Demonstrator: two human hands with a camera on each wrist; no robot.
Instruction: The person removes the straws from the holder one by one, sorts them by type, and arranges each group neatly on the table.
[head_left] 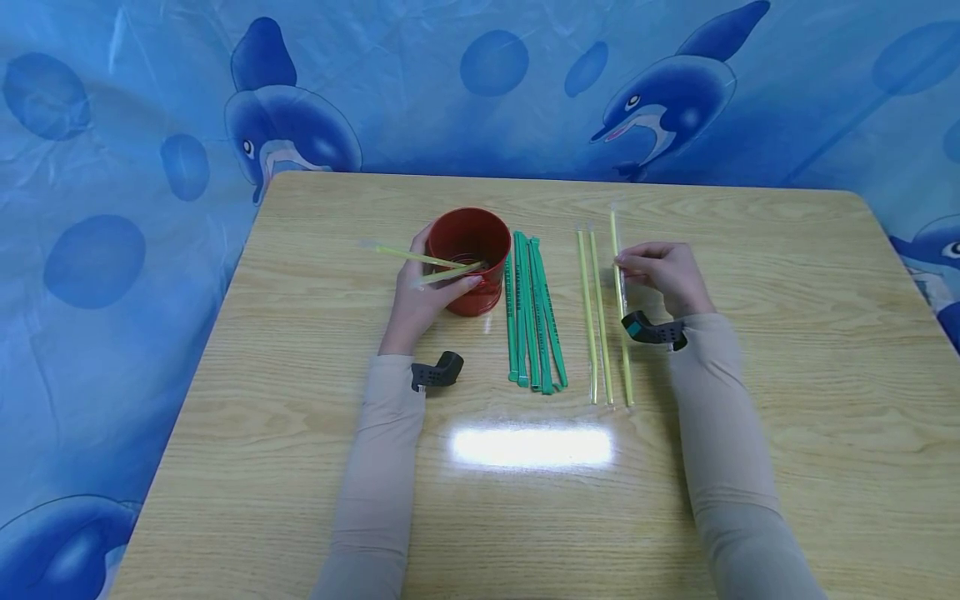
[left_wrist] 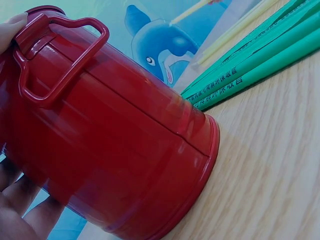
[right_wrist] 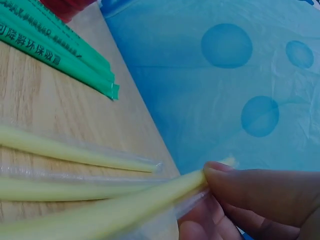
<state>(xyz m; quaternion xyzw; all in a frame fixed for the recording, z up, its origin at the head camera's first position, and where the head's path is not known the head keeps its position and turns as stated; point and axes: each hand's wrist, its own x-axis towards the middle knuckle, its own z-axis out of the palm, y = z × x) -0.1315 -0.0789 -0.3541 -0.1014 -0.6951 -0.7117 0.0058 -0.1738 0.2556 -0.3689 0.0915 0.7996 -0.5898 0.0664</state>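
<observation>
My left hand (head_left: 414,304) grips a small red metal pail (left_wrist: 115,125) from its left side, fingers around the wall and thumb by the rim. A side handle (left_wrist: 102,37) shows close up in the left wrist view. Two yellow straws (head_left: 420,257) in clear wrappers lean out over the pail's left rim. Between thumb and fingertips, my right hand (head_left: 663,271) pinches the upper part of another wrapped yellow straw (right_wrist: 125,202). Left of it lie two more wrapped yellow straws (head_left: 588,317), roughly side by side on the table.
Several straws in green printed wrappers (head_left: 534,317) lie together just right of the pail. The wooden table (head_left: 540,525) has its far edge beyond both hands. Behind it hangs a blue sheet (head_left: 420,83) with dolphins.
</observation>
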